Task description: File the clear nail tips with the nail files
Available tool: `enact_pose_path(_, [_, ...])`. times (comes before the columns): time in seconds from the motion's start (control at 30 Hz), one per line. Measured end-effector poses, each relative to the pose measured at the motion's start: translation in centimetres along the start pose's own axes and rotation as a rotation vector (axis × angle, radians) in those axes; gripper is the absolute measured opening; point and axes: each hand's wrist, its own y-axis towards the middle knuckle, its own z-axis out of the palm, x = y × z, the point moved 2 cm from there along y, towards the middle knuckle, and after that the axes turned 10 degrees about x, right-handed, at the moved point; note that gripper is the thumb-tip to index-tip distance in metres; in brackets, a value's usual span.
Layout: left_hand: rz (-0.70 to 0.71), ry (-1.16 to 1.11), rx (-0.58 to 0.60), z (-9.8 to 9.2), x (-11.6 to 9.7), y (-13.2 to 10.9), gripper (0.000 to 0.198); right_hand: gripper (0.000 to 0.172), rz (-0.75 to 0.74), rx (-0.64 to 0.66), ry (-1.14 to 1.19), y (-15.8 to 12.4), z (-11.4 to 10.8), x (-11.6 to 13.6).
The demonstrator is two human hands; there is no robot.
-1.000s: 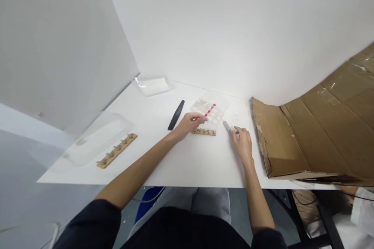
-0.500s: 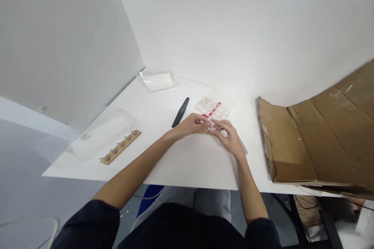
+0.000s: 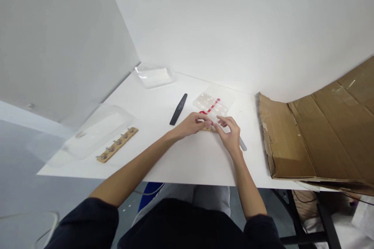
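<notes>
My left hand (image 3: 191, 124) is closed in a pinch near the middle of the white table, on something too small to make out. Facing it, my right hand (image 3: 230, 134) has its thumb reaching to the left fingertips and its index finger lifted apart. Under the fingertips lies a light wooden strip (image 3: 210, 128), mostly covered by the hands. Just beyond them is a clear tray (image 3: 203, 101) of small rounded pieces, with a red-and-white striped strip (image 3: 214, 105) across it. A grey flat stick (image 3: 243, 144) shows beside my right wrist.
A black nail file (image 3: 179, 109) lies left of the tray. Another wooden strip with several metal clips (image 3: 117, 144) rests at the left, by a clear plastic container (image 3: 101, 124). A clear package (image 3: 154, 77) sits at the back. An opened cardboard box (image 3: 304, 140) stands at the right.
My right hand has turned slightly, its index finger now bent and raised away from the left fingertips. The left hand keeps its pinch. The whole view has shifted a little.
</notes>
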Motion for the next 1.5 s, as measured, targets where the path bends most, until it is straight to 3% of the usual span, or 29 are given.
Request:
enact_pose_path(0.37, [0.012, -0.095, -0.065, 0.54, -0.07, 0.13, 0.038, 0.021, -0.001, -0.010, -0.050, -0.14, 0.26, 0.08])
enact_pose_path(1.07, [0.017, -0.133, -0.066, 0.44, 0.43, 0.19, 0.035, 0.024, 0.000, -0.013, -0.070, -0.59, 0.64, 0.02])
enact_pose_path(1.5, [0.032, -0.133, -0.077, 0.02, 0.43, 0.30, 0.041, 0.013, -0.009, 0.026, -0.066, -0.67, 0.60, -0.21])
